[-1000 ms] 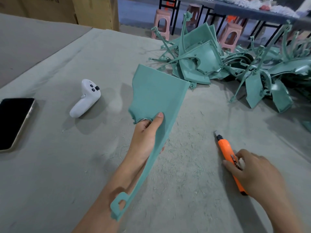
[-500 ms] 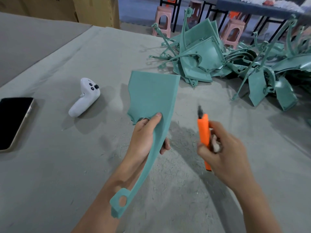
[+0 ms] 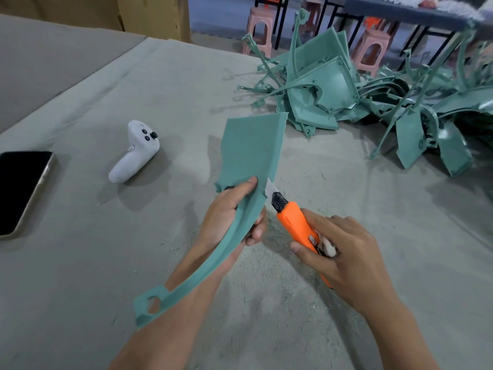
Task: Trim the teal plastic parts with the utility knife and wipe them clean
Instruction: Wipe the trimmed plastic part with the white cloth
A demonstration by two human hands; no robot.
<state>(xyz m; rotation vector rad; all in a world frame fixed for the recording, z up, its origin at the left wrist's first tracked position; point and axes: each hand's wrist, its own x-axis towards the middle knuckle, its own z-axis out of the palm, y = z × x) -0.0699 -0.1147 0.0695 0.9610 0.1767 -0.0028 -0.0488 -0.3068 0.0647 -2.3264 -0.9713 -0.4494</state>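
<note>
Presently the left hand (image 3: 232, 209) is gripping the part (image 3: 250, 150) clear of the table (image 3: 106, 263), the right hand (image 3: 344, 257) is clasping the knife (image 3: 296, 222), blade lying at the part's right edge; advisable: stroking shallow, away from the left hand

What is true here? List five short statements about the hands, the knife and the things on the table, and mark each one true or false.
1. The left hand grips the teal part. True.
2. The utility knife is set down, untouched. False: the right hand holds it, with the blade at the part's edge.
3. The white controller lies between the phone and the held part. True.
4. The pile of teal parts sits at the near left of the table. False: it is at the far right.
5. The knife's blade is retracted. False: it is extended.
</note>
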